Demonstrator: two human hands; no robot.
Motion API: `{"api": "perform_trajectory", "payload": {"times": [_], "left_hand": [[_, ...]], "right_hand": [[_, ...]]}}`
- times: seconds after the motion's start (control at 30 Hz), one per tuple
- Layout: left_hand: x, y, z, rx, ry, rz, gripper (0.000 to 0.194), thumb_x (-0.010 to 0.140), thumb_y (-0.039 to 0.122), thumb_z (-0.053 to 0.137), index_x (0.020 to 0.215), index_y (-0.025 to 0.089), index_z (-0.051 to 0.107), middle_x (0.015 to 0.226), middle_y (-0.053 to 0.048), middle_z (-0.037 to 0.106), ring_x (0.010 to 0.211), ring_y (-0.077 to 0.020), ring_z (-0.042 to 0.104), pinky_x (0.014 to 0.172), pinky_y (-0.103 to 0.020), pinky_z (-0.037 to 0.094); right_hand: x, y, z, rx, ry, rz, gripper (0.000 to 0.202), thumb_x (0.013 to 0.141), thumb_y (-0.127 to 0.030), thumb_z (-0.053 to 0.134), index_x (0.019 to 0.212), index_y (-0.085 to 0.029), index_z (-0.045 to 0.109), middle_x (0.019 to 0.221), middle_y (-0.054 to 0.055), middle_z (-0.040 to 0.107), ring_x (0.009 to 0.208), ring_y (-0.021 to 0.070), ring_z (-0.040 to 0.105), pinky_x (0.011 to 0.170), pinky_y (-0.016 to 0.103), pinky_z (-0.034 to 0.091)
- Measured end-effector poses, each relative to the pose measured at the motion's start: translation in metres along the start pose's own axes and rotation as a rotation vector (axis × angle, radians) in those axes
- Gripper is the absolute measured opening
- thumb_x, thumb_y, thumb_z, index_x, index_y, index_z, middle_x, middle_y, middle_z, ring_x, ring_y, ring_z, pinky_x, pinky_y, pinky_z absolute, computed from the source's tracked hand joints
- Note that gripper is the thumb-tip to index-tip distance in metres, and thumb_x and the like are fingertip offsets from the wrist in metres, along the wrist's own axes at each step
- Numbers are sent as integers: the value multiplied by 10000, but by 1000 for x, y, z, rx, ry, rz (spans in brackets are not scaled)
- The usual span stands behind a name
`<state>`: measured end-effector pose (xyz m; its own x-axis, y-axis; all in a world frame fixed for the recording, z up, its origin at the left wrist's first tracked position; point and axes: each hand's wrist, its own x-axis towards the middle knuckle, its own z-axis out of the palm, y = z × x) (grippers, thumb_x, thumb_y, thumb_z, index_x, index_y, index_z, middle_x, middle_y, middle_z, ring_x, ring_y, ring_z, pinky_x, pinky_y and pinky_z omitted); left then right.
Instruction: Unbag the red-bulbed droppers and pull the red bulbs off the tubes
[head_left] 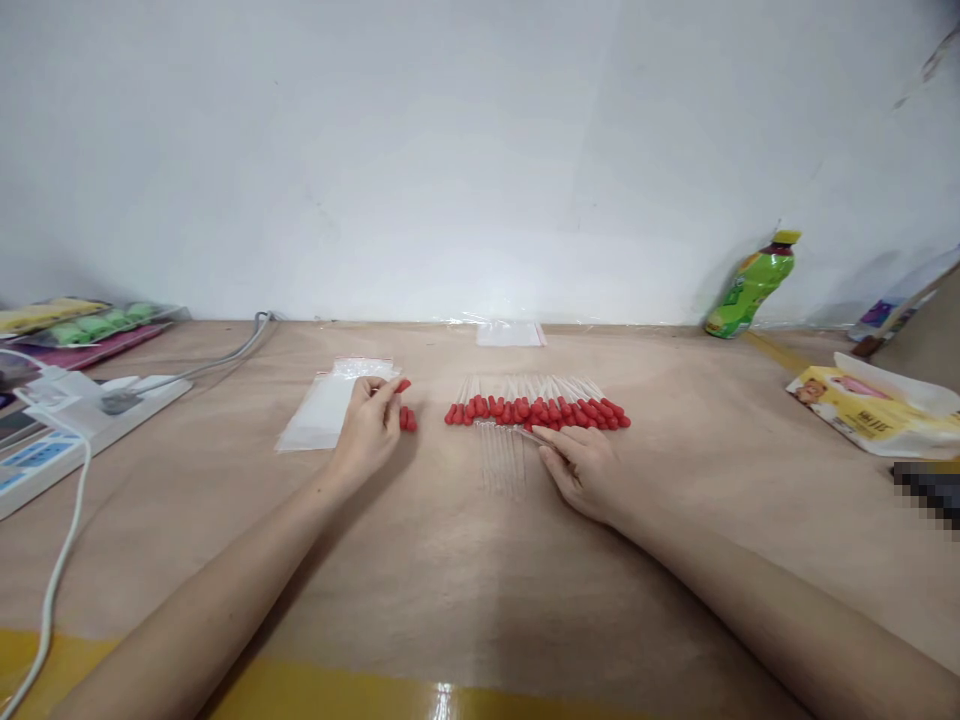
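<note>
My left hand (369, 418) is closed in a pinch, with a red rubber bulb (403, 385) at its fingertips; whether a glass tube is attached is hidden. Two or so more red bulbs (408, 419) lie just below those fingers. Beside this hand is a stack of clear zip bags (309, 418). My right hand (583, 465) is closed, its thumb and index finger at the end of a thin clear glass tube (525, 434). Left of it, several bare glass tubes (501, 465) lie side by side. Behind them runs a row of glass droppers with red bulbs (551, 408).
A power strip (45, 455) with plugs and cables lies at the left, near packaged green items (105, 325). Another clear bag (510, 334) lies by the wall. At the right are a green bottle (754, 288), a yellow tissue pack (874, 410) and a dark, pixelated object (930, 492).
</note>
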<state>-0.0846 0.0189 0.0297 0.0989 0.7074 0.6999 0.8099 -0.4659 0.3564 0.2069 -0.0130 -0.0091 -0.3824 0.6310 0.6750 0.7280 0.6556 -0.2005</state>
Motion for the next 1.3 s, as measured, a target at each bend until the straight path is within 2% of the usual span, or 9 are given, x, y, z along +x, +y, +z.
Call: {"api": "perform_trajectory", "payload": {"times": [0.07, 0.2, 0.27, 0.4, 0.5, 0.7, 1.0, 1.17, 1.3], "left_hand": [[5, -8, -7, 40, 20, -69, 250, 840, 199, 407, 1002, 166, 594, 830, -45, 472, 636, -124, 557, 650, -312, 501], [6, -16, -16, 118, 15, -172, 226, 803, 268, 486, 989, 163, 562, 817, -36, 527, 657, -138, 550, 629, -292, 481], [5, -18, -18, 137, -23, -192, 203, 791, 295, 507, 944, 171, 555, 787, -26, 556, 653, -143, 538, 595, -275, 460], [2, -24, -15, 181, -137, -116, 143, 791, 312, 514, 825, 190, 581, 791, -24, 588, 673, -157, 534, 615, -282, 435], [1, -32, -10, 227, -181, -47, 149, 787, 317, 524, 827, 193, 596, 801, -36, 602, 734, -188, 541, 668, -313, 432], [0, -41, -9, 292, -255, -5, 171, 799, 315, 512, 786, 183, 620, 766, -49, 591, 785, -210, 519, 716, -328, 425], [-2, -17, -4, 327, -187, 126, 215, 827, 348, 488, 803, 202, 645, 846, -45, 577, 825, -203, 472, 763, -333, 403], [1, 3, 12, 358, -247, 193, 233, 794, 397, 537, 804, 191, 645, 922, -59, 575, 875, -227, 477, 749, -366, 390], [5, 9, 23, 367, -307, 216, 218, 793, 384, 538, 803, 202, 657, 971, -68, 560, 937, -246, 472, 759, -384, 386]], "right_hand": [[3, -3, 4, 55, 0, 57, 231, 844, -207, 431, 1017, -185, 582, 889, 40, 663, 788, 161, 600, 681, 272, 421], [5, -7, 10, 61, 21, 153, 118, 813, -221, 463, 870, -194, 563, 671, -3, 631, 571, 147, 558, 591, 278, 405], [5, -9, 12, 56, 46, 156, 99, 808, -211, 465, 828, -196, 561, 626, -11, 612, 538, 143, 540, 579, 279, 397], [3, -14, 14, 116, 84, 96, 129, 816, -177, 455, 834, -188, 582, 679, 9, 628, 611, 142, 565, 604, 262, 412], [1, -18, 14, 147, 79, 42, 145, 820, -180, 458, 872, -174, 593, 743, 34, 633, 677, 146, 571, 641, 256, 428], [2, -25, 10, 185, -70, -2, 172, 806, -256, 512, 915, -154, 599, 657, 25, 541, 655, 151, 506, 635, 273, 418], [4, -27, 3, 222, -228, 33, 332, 759, -402, 576, 952, -134, 599, 729, 47, 529, 663, 157, 495, 607, 283, 433], [2, -24, 4, 257, -129, 39, 309, 783, -359, 551, 982, -126, 594, 708, 40, 544, 629, 139, 509, 590, 267, 442], [0, -19, 6, 258, -30, 84, 234, 804, -307, 526, 960, -147, 596, 676, 22, 546, 576, 117, 502, 557, 248, 438]]}}
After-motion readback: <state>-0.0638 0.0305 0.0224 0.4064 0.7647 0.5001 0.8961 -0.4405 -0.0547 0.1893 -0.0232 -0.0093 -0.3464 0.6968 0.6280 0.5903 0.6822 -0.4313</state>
